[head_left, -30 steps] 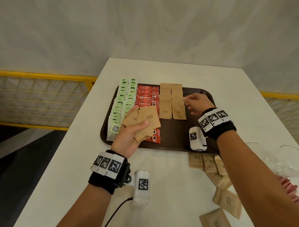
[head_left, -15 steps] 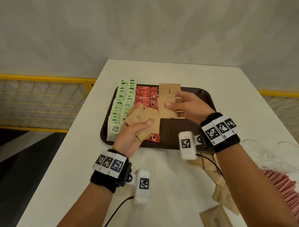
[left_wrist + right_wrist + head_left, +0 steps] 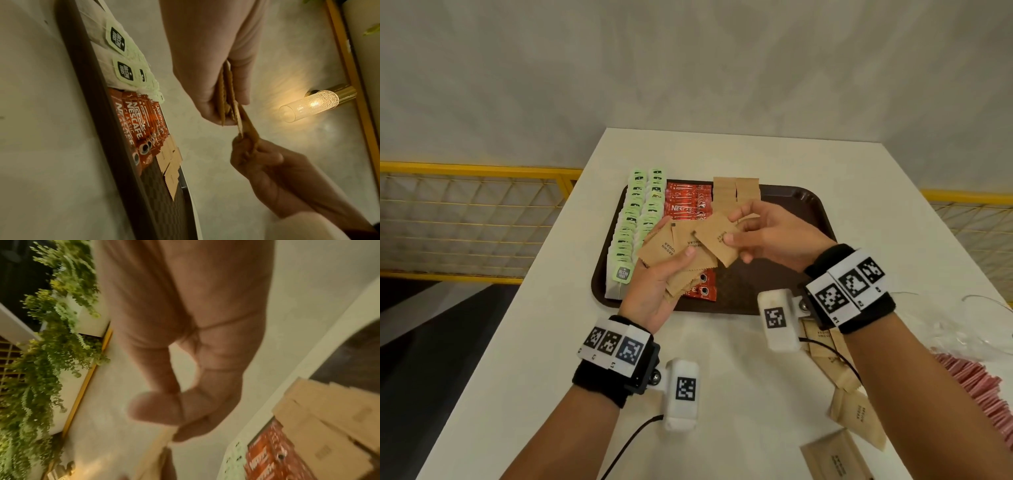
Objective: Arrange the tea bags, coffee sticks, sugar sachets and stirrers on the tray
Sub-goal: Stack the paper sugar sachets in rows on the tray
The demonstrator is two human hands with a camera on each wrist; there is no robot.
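A dark brown tray (image 3: 804,205) lies on the white table. On it are rows of green-tagged tea bags (image 3: 631,219), red coffee sticks (image 3: 688,205) and brown sugar sachets (image 3: 736,190). My left hand (image 3: 657,281) hovers over the tray's near left and holds a fanned stack of brown sugar sachets (image 3: 664,250) under its thumb. My right hand (image 3: 760,236) pinches one brown sachet (image 3: 717,241) at the top of that fan. In the left wrist view the left hand's fingers (image 3: 213,91) clamp the stack, and the right hand (image 3: 257,155) pinches the sachet's end.
Loose brown sachets (image 3: 856,414) lie on the table near my right forearm. A pile of pink-red sticks (image 3: 983,390) and clear plastic (image 3: 976,329) sit at the right edge. The tray's right half (image 3: 767,284) is bare. A yellow railing (image 3: 476,212) runs beyond the table.
My right hand came back from the sachet rows on the tray to the stack in my left hand and took hold of one sachet there. The left hand stayed nearly still.
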